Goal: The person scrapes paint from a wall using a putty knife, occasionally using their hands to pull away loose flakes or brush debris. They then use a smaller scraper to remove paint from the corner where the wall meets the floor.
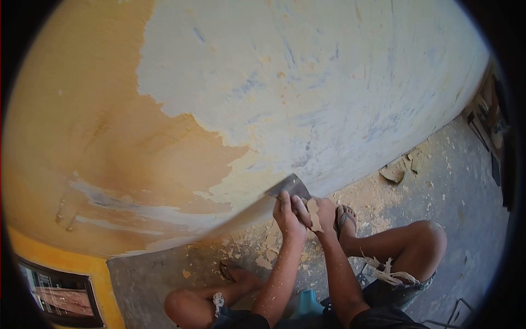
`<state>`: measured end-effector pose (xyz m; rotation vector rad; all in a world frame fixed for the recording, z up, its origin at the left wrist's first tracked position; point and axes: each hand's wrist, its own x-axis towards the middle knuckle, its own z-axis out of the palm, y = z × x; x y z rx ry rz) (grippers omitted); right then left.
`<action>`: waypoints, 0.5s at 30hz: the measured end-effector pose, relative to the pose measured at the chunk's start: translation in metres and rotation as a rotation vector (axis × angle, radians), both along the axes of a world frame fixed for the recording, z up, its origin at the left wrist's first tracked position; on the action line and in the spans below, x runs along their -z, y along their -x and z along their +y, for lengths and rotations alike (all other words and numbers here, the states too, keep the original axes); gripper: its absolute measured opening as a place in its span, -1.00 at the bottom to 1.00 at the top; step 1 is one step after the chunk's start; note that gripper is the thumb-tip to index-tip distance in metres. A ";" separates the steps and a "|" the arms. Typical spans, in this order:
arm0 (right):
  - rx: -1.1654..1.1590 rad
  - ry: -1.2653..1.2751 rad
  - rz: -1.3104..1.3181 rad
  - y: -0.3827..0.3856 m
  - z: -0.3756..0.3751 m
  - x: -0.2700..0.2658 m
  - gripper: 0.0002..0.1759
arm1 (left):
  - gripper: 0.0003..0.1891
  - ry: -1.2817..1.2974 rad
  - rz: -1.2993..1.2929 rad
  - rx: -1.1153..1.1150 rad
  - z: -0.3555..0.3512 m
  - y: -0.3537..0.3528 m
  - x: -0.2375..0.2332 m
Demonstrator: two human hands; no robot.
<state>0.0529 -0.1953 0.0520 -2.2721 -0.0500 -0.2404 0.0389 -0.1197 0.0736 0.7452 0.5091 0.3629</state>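
Observation:
A wide metal scraper (pixel 290 187) is held near the foot of the wall, its blade tilted and close to the painted surface. My right hand (pixel 325 213) is closed around its handle end, which the fingers hide. My left hand (pixel 288 215) grips the blade's near side, fingertips on the metal. A pale paint flake (pixel 314 214) lies against my right hand. On the wall, orange-yellow paint (pixel 164 159) borders a stripped whitish area (pixel 219 60) with a ragged edge. Pale streaks cross the lower orange part.
Paint flakes (pixel 268 249) and dust litter the grey floor (pixel 460 186) along the wall. Larger broken pieces (pixel 393 172) lie further right. Between my bent knees is a light-blue seat (pixel 308 303). A dark-framed window (pixel 60 293) is at lower left, and dark objects (pixel 485 123) line the right edge.

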 end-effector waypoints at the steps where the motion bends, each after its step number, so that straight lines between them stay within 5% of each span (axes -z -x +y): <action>1: -0.003 0.040 -0.024 0.004 0.001 -0.003 -0.49 | -0.75 -0.075 -0.062 0.018 0.002 -0.002 0.000; 6: -0.036 0.057 0.062 0.006 -0.009 0.047 -0.73 | -0.75 0.031 -0.083 0.114 0.001 0.002 0.032; 8: -0.005 0.134 0.144 -0.001 -0.012 0.082 -0.74 | -0.76 0.103 0.060 -0.016 -0.005 -0.008 0.041; 9: -0.009 0.095 0.080 0.000 -0.013 0.065 -0.76 | -0.79 0.084 -0.008 0.132 0.002 0.000 0.026; 10: -0.003 0.099 0.109 0.001 -0.010 0.045 -0.76 | -0.77 0.076 -0.008 -0.035 0.000 -0.009 0.010; 13: -0.062 0.062 0.043 0.000 0.004 -0.015 -0.79 | -0.77 0.052 -0.146 0.040 0.012 -0.004 -0.029; 15: -0.061 0.042 0.084 0.001 0.006 -0.009 -0.78 | -0.78 -0.005 -0.060 0.031 0.010 -0.001 -0.021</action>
